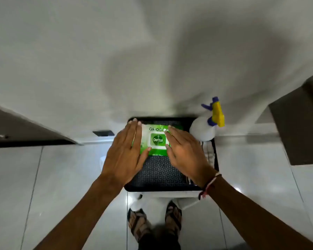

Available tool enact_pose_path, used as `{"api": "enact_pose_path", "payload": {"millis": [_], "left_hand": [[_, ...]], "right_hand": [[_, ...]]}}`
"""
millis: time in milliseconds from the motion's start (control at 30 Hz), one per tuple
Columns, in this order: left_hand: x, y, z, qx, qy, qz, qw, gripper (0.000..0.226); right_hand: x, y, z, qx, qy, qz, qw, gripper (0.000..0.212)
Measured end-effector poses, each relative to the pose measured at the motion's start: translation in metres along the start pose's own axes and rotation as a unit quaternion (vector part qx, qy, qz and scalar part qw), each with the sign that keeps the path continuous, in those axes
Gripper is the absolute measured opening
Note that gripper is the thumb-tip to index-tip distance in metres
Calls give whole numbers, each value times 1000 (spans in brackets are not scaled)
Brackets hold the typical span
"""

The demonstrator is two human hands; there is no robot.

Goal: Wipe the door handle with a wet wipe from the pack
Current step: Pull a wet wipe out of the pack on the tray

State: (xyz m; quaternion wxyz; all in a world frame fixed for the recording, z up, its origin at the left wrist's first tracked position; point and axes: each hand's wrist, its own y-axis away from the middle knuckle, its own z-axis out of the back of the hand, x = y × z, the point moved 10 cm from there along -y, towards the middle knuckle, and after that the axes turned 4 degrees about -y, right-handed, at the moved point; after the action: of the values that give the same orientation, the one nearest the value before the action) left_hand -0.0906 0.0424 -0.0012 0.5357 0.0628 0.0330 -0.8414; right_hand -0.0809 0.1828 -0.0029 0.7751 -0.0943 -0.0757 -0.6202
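Observation:
A green wet wipe pack (157, 140) with a white flip lid lies on the far part of a black tray (159, 174). My left hand (125, 152) hovers flat over the pack's left edge, fingers straight and together. My right hand (184, 152) is stretched flat over the pack's right edge, its fingertips near the lid. Neither hand holds anything. The pack's lid looks closed. No door handle shows clearly in view.
A white spray bottle (204, 129) with a yellow and blue trigger head stands at the tray's far right corner. The tray rests on a white stand above a glossy tiled floor. Dark brown panels (300, 127) flank both sides. My feet (155, 219) are below.

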Motion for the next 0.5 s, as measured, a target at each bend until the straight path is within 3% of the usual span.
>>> {"api": "enact_pose_path", "payload": {"millis": [133,200,333,500], "left_hand": [[9,-4,-129,157,-9,13,988,77],[4,-1,-166,168,-9,15,986,78],[5,1,-188,157,-2,37,987,82],[4,6,-195,139,0,34,990,86]], "right_hand": [[-17,-20,-99,137,27,-2,990,55],[-26,-24,-132,171,56,-1,984,58],[-28,-24,-155,179,182,52,966,54],[-9,-25,-158,115,382,182,899,40]]}}
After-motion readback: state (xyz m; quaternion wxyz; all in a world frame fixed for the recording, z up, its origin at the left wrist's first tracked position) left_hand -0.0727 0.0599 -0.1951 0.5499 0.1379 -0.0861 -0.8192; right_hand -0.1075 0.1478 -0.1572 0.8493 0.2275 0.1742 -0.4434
